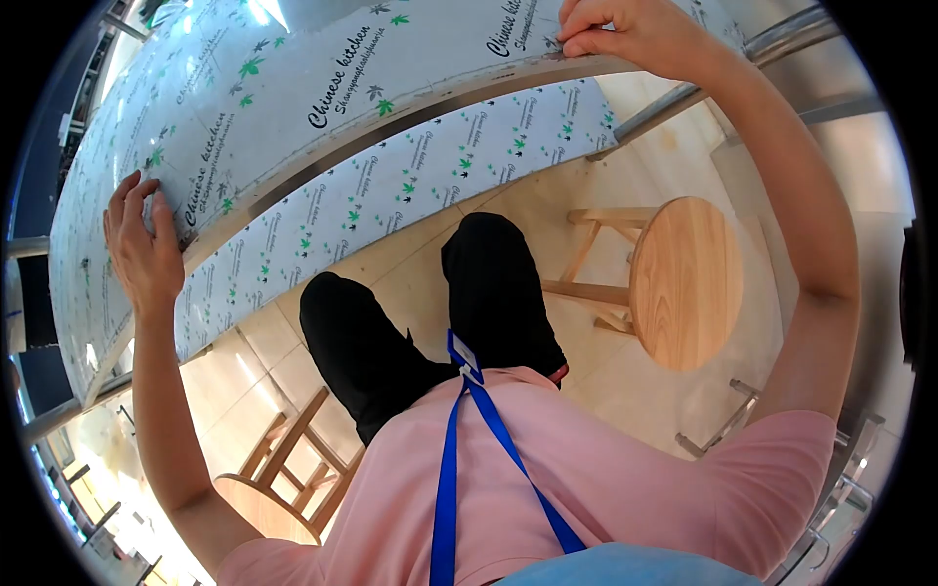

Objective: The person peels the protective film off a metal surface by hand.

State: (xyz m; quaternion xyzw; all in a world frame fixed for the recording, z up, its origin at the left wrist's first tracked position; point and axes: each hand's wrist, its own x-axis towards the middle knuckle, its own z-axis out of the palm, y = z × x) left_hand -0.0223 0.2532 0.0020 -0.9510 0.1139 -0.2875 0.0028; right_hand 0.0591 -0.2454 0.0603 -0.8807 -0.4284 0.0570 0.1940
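A metal table [278, 195] spreads in front of me, its top covered by a printed protective film [283, 98] with green leaves and "Chinese kitchen" lettering. My left hand [142, 239] lies on the film near the table's left front edge, fingers a little apart and holding nothing. At the far right of the front edge, my right hand [635, 34] has its thumb and forefinger pinched together, low against the film. Whatever is between those fingertips is too small to make out.
Under the top is a lower shelf [391, 186] in the same film. Wooden stools stand on the tiled floor, one stool [689, 283] to my right and another stool [283, 498] to my left. Metal table legs [664, 107] and a blue lanyard [445, 488] are in view.
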